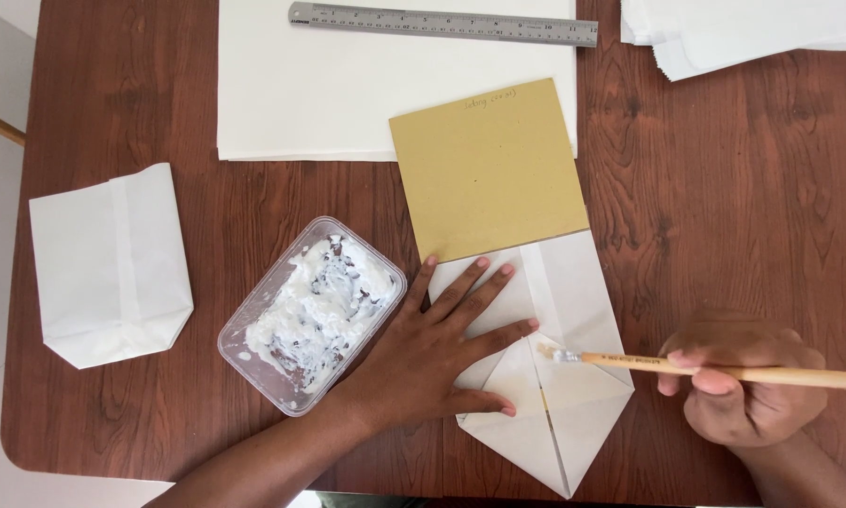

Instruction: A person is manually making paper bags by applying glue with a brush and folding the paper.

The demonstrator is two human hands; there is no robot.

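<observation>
We saw the folded paper [559,376] near the surface's near edge, right of centre, its pointed bottom flaps opened into a diamond whose tip aimed at that near edge. Its long axis ran from the near edge toward the far edge, and its far end slipped under a tan card [489,169]. Our left hand [432,353] lay flat on the paper's left half, fingers spread and pressed down, fingertips pointing toward the far right corner; it pinched nothing. Our right hand [743,381] sat just off the paper's right side, its grip closed around a brush [714,369]. The brush's handle ran nearly level, parallel to the near edge, crosswise to the paper's long axis, with the bristle tip [562,356] touching, or all but touching, the flaps near the diamond's centre fold, just beside the left index finger. So the paper lay to the left of the right-hand grip, and directly under the left hand, which was the nearer of the two.

Left of the left hand, close by its wrist, stood a clear tub [312,315] smeared with white paste. Farther left, toward the left edge, lay a finished white bag [112,263]. Along the far edge rested a large white sheet [329,94] with a steel ruler [442,23] on it, and a stack of white papers [752,33] filled the far right corner.
</observation>
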